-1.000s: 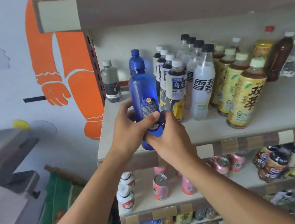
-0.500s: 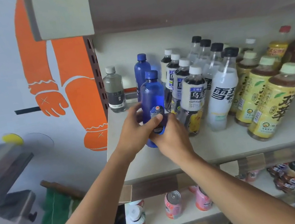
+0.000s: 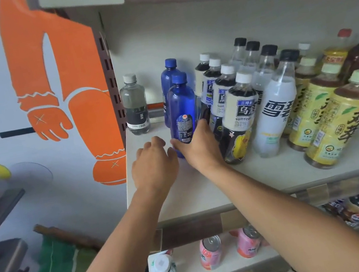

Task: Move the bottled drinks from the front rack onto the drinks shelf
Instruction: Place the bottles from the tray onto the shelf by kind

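Head view shows the front blue bottle (image 3: 182,111) now standing upright on the drinks shelf (image 3: 264,171), directly in front of a second blue bottle (image 3: 169,77) and just left of the row of white-capped dark tea bottles (image 3: 237,111). Half a second ago both hands wrapped its lower body; now the left hand (image 3: 153,164) has come off it and hovers just above the shelf at the bottle's 8 o'clock, fingers loosely curled, its grip holding nothing. The bottle has also slid deeper toward the back wall compared with a second ago, when it sat near the shelf's front lip.

The right hand (image 3: 199,146) remains on the bottle: thumb crossing its lower front below the label, fingers reaching round the right side, so its grip is pinching the base of the blue bottle. The right forearm comes up from 5 o'clock, wrist bent slightly inward; the left forearm rises from 7 o'clock, palm down.

As a judgement, this placement is nearly finished: the bottle looks seated and in line, with only the right hand's release left. The tight gap to the tea bottles at 3 o'clock means the fingers could nudge a neighbour when withdrawing. The front rack is not in view.
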A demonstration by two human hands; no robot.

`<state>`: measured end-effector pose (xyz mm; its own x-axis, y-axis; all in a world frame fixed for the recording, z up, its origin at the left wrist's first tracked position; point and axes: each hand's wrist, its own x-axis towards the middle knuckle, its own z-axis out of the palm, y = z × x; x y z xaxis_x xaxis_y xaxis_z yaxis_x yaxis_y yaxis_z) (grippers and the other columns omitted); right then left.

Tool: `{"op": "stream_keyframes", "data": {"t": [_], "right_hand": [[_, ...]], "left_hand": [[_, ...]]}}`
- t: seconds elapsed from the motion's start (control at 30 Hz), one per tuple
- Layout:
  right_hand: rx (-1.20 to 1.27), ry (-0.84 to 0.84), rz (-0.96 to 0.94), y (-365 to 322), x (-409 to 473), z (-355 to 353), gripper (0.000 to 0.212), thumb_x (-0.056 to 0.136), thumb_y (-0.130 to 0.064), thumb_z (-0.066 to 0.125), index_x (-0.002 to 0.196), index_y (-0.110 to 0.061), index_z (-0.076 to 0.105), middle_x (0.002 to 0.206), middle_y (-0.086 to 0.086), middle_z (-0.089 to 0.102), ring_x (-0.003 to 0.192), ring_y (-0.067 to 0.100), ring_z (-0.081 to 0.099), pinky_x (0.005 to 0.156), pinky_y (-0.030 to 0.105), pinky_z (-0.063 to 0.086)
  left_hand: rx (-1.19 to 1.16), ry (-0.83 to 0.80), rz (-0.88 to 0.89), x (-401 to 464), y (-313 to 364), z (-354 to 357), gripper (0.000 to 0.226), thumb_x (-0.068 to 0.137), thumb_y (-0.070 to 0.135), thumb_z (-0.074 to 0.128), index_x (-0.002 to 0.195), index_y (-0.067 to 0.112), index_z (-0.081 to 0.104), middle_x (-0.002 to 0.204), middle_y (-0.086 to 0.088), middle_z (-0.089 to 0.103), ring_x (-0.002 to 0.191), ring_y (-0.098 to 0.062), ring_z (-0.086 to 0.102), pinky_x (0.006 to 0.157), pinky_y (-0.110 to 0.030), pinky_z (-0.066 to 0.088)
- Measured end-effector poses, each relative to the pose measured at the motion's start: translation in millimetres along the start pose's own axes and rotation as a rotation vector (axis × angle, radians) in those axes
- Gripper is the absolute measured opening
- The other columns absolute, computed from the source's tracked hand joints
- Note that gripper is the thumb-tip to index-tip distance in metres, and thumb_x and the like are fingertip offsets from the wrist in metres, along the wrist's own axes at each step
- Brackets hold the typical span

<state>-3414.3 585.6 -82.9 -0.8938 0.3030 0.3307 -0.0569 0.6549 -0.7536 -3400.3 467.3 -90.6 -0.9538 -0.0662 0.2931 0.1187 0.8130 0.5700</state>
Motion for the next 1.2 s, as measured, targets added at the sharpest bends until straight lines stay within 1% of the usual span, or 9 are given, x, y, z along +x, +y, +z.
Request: {"op": "stream_keyframes", "data": {"t": [0.07,0.13,0.2,0.27,0.43,0.5,0.63,0.77,1.2], "right_hand": [[-0.003,0.005,-0.012,1,7,6,0.056,0.079,-0.041,0.078,0.110,-0.012,0.042,0.109,0.002,0.053,0.088,0.020,0.052,0.068,0.027,0.036],[-0.008,0.007,-0.009,2,14,11,0.058,0.079,-0.040,0.077,0.114,-0.010,0.043,0.116,0.007,0.055,0.098,0.025,0.058,0.071,0.029,0.040],[-0.008,0.008,-0.001,2,21,16,0.059,0.079,-0.039,0.076,0.117,-0.008,0.043,0.119,0.009,0.054,0.103,0.030,0.058,0.078,0.035,0.047],[-0.012,0.013,-0.004,1,29,21,0.058,0.080,-0.037,0.075,0.117,-0.007,0.043,0.119,0.011,0.053,0.105,0.032,0.058,0.083,0.038,0.050],[-0.037,0.030,0.020,1,42,31,0.053,0.085,-0.035,0.071,0.118,-0.004,0.042,0.119,0.012,0.053,0.104,0.033,0.059,0.073,0.031,0.040],[-0.037,0.052,0.014,2,45,35,0.053,0.085,-0.034,0.070,0.118,-0.003,0.042,0.120,0.014,0.053,0.103,0.035,0.060,0.071,0.031,0.038],[-0.043,0.068,0.013,3,50,42,0.052,0.087,-0.036,0.068,0.118,-0.003,0.041,0.121,0.015,0.052,0.105,0.037,0.060,0.076,0.037,0.045],[-0.056,0.069,0.013,3,56,44,0.054,0.088,-0.039,0.067,0.118,-0.003,0.041,0.122,0.015,0.052,0.106,0.039,0.060,0.078,0.041,0.048],[-0.108,0.052,0.005,6,58,48,0.053,0.092,-0.040,0.062,0.122,-0.002,0.039,0.127,0.017,0.050,0.110,0.039,0.058,0.079,0.041,0.047]], "left_hand": [[0.009,-0.013,-0.015,0,-1,-1,0.032,0.096,0.034,0.050,0.122,0.016,0.054,0.122,-0.007,0.062,0.114,-0.030,0.055,0.089,-0.046,0.049],[0.035,-0.013,-0.022,1,0,-6,0.032,0.096,0.034,0.049,0.123,0.017,0.053,0.123,-0.005,0.061,0.116,-0.029,0.054,0.088,-0.045,0.049],[0.062,-0.006,-0.014,4,2,-10,0.032,0.097,0.033,0.048,0.124,0.017,0.052,0.123,-0.005,0.061,0.117,-0.028,0.052,0.087,-0.044,0.049],[0.092,-0.001,-0.003,7,3,-11,0.031,0.097,0.032,0.047,0.124,0.017,0.051,0.122,-0.005,0.061,0.118,-0.028,0.051,0.086,-0.044,0.049],[0.151,-0.016,0.012,4,3,-4,0.031,0.097,0.032,0.046,0.125,0.018,0.049,0.121,-0.004,0.061,0.117,-0.028,0.050,0.089,-0.042,0.046],[0.158,-0.009,0.015,3,2,-1,0.033,0.097,0.032,0.046,0.127,0.019,0.048,0.122,-0.004,0.061,0.118,-0.027,0.050,0.091,-0.042,0.046],[0.174,0.014,0.030,2,2,0,0.033,0.097,0.032,0.046,0.128,0.020,0.047,0.123,-0.003,0.061,0.118,-0.026,0.051,0.091,-0.041,0.045],[0.187,0.008,0.042,1,2,1,0.031,0.098,0.033,0.045,0.126,0.021,0.046,0.122,-0.002,0.061,0.117,-0.026,0.051,0.091,-0.040,0.044],[0.182,0.013,0.057,-2,0,2,0.033,0.098,0.033,0.045,0.128,0.021,0.046,0.125,-0.002,0.061,0.118,-0.026,0.052,0.093,-0.041,0.045]]}}
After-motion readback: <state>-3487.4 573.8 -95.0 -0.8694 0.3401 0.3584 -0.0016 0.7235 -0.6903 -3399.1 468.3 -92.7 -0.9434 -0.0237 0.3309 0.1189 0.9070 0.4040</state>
